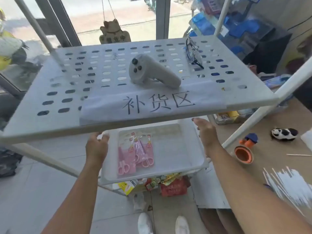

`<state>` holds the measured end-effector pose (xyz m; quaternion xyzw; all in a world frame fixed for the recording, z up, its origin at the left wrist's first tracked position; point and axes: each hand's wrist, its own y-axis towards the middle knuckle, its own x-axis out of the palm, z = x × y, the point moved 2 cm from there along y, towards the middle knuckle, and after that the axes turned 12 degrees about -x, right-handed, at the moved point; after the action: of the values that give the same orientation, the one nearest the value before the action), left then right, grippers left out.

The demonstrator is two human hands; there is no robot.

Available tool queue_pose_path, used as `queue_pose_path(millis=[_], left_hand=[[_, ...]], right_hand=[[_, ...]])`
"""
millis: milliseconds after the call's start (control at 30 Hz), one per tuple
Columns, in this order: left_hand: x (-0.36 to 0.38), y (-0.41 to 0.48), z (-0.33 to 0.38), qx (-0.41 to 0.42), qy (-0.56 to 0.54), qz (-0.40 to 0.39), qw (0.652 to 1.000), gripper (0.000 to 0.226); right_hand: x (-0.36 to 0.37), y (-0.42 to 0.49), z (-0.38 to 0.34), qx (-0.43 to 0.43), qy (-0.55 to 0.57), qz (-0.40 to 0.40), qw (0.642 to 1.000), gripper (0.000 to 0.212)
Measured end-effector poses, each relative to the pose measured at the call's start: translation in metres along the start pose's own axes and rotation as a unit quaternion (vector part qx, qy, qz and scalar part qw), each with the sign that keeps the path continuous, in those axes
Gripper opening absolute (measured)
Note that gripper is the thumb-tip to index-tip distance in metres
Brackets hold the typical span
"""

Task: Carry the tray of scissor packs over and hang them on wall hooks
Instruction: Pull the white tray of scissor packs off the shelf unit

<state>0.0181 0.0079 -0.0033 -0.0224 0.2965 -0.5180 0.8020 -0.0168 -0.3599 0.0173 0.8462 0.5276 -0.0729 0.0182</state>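
Note:
A white plastic tray (pixel 177 168) sits on the lower level of a white rack, under the perforated top shelf (pixel 70 102). Three pink scissor packs (pixel 135 152) lie in its left half, overlapping. My left hand (pixel 97 147) is at the tray's left rim with fingers curled over the edge. My right hand (pixel 206 132) is at the tray's right rim, fingers extended along the side; whether it touches the rim I cannot tell. The far fingertips of both hands are partly hidden by the top shelf.
On the top shelf lie a grey controller (pixel 152 71), glasses (pixel 193 53) and a paper sign (pixel 152 103). Snack packs (pixel 162 183) sit below the tray. At right a brown surface holds an orange cup (pixel 244 154), a black-and-white toy (pixel 284 134) and white sticks (pixel 287 181). Rack poles (pixel 263 105) flank the tray.

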Motion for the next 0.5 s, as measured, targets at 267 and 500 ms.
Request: queue_pose_path(millis=[267,500], left_hand=[[0.01,0.002,-0.009,-0.064,0.02,0.024,0.997,0.035],[0.0,0.0,-0.007,-0.114,-0.045,0.019,0.992,0.029]], right_hand=[[-0.005,0.013,0.021,0.084,-0.03,-0.012,0.996,0.031],[-0.008,0.016,0.021,0.126,-0.028,-0.051,0.99,0.027]])
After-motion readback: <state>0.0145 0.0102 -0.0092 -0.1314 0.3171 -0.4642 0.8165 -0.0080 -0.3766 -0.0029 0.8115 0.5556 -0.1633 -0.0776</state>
